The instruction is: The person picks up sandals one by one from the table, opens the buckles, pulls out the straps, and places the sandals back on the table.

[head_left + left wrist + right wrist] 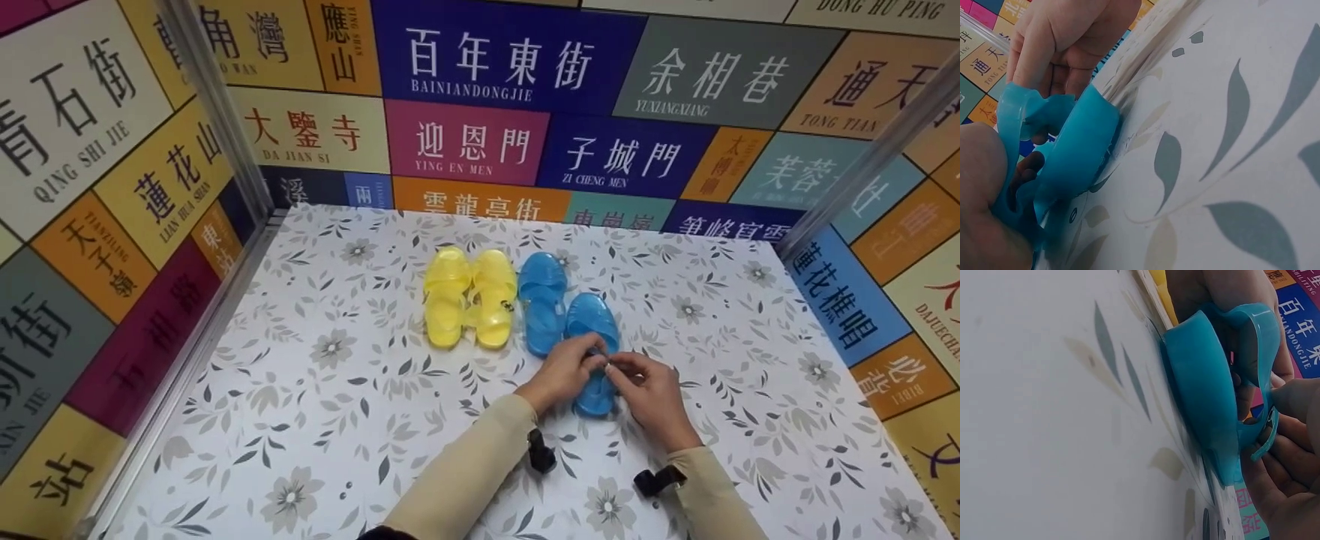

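Observation:
Both hands work at the ankle strap (1266,343) of a blue sandal (592,309), which stands on the table with its toe pointing away. My left hand (564,373) pinches the strap from the left side. On the other side, my right hand (651,391) pinches the strap's loose end (1264,444) near a small buckle between thumb and fingers. How far the end is through the buckle is hidden. The sandal's heel (1081,152) rests on the table in the left wrist view. Touching it on the left is the other blue sandal (541,326), set slightly farther back.
A pair of yellow sandals stands left of the blue ones: a left one (444,319) and a right one (493,300). They stand on a white table (300,420) with a leaf and flower print. Colourful panels (465,142) with street names enclose the back and sides.

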A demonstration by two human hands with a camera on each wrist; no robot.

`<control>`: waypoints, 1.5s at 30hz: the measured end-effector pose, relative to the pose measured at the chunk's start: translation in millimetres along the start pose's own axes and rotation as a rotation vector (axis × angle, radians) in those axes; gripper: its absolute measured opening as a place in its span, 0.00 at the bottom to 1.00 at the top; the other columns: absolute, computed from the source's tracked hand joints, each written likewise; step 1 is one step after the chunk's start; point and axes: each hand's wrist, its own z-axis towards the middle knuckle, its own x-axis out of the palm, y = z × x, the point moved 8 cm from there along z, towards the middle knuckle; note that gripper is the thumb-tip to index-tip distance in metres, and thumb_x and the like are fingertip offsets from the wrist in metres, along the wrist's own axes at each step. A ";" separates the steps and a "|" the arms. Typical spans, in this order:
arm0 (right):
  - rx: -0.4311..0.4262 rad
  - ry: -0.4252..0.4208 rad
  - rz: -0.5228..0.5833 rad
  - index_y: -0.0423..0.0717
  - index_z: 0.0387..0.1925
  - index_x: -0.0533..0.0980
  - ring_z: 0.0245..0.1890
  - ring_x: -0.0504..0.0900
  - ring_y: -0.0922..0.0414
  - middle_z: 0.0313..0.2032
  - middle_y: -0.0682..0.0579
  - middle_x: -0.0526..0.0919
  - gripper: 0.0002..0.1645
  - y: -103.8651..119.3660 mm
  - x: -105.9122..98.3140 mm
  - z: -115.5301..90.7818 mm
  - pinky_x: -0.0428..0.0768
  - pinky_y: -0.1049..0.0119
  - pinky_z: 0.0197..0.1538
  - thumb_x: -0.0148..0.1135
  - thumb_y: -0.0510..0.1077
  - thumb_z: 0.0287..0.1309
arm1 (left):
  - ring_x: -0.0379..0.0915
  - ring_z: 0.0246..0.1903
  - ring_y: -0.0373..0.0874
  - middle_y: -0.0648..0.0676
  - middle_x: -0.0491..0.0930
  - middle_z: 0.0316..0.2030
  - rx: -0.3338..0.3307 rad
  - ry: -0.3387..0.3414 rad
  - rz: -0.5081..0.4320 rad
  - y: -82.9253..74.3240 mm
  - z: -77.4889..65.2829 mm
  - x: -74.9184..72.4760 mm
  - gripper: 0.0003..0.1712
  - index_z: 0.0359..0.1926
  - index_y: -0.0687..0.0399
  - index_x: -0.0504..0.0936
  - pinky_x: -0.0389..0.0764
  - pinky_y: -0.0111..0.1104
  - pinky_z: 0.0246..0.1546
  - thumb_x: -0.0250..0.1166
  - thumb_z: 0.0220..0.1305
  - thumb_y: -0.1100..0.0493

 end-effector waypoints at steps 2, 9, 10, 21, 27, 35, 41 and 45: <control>-0.004 -0.007 -0.001 0.42 0.46 0.88 0.39 0.86 0.62 0.40 0.47 0.91 0.08 -0.1 -0.3 -1.0 0.83 0.78 0.41 0.71 0.40 0.67 | 0.79 0.48 0.37 0.45 0.85 0.47 -0.003 0.000 -0.006 0.5 0.0 1.2 0.04 0.47 0.46 0.81 0.78 0.28 0.52 0.60 0.79 0.56; -0.016 -0.006 0.011 0.42 0.46 0.88 0.39 0.86 0.63 0.41 0.46 0.91 0.08 1.6 0.1 0.7 0.83 0.79 0.43 0.71 0.39 0.66 | 0.79 0.48 0.37 0.46 0.84 0.47 0.000 -0.006 -0.005 1.4 0.4 1.0 0.04 0.47 0.47 0.81 0.78 0.28 0.52 0.60 0.79 0.57; -0.017 -0.007 0.010 0.42 0.46 0.88 0.39 0.86 0.64 0.41 0.46 0.91 0.08 2.0 -0.1 0.7 0.83 0.79 0.43 0.71 0.38 0.67 | 0.78 0.48 0.37 0.46 0.84 0.47 0.001 -0.005 -0.004 1.3 0.5 1.0 0.04 0.47 0.47 0.81 0.78 0.28 0.52 0.60 0.79 0.57; -0.016 -0.009 0.039 0.43 0.46 0.88 0.40 0.88 0.61 0.42 0.47 0.91 0.08 2.8 1.4 -0.6 0.83 0.79 0.43 0.71 0.39 0.67 | 0.79 0.48 0.36 0.46 0.85 0.46 -0.014 -0.006 -0.012 3.7 -0.5 3.0 0.04 0.47 0.46 0.81 0.78 0.28 0.53 0.59 0.79 0.57; -0.020 -0.006 0.025 0.43 0.47 0.88 0.40 0.88 0.61 0.41 0.47 0.91 0.09 3.5 1.0 -0.9 0.83 0.79 0.43 0.71 0.39 0.67 | 0.80 0.51 0.37 0.47 0.86 0.47 -0.002 -0.011 0.012 2.8 0.4 2.6 0.05 0.48 0.47 0.81 0.78 0.29 0.56 0.59 0.80 0.57; -0.011 -0.002 0.019 0.41 0.48 0.87 0.41 0.87 0.62 0.43 0.45 0.91 0.10 2.6 1.1 -0.8 0.82 0.80 0.43 0.71 0.38 0.67 | 0.80 0.49 0.36 0.46 0.85 0.47 0.011 0.005 0.019 0.5 1.1 2.6 0.05 0.49 0.46 0.80 0.78 0.28 0.54 0.59 0.80 0.56; 0.003 0.000 0.023 0.41 0.48 0.87 0.41 0.86 0.63 0.41 0.46 0.91 0.10 1.2 -0.7 -1.0 0.82 0.80 0.44 0.70 0.39 0.68 | 0.80 0.50 0.36 0.45 0.85 0.49 0.033 0.026 0.038 -1.7 2.0 2.5 0.06 0.51 0.45 0.81 0.78 0.26 0.54 0.60 0.79 0.54; 0.005 0.008 0.012 0.41 0.49 0.87 0.42 0.87 0.63 0.43 0.45 0.91 0.11 0.9 0.3 -2.0 0.82 0.80 0.45 0.70 0.41 0.69 | 0.80 0.49 0.36 0.45 0.85 0.48 0.030 0.023 0.037 -0.5 2.0 2.1 0.05 0.49 0.46 0.81 0.78 0.26 0.53 0.61 0.78 0.55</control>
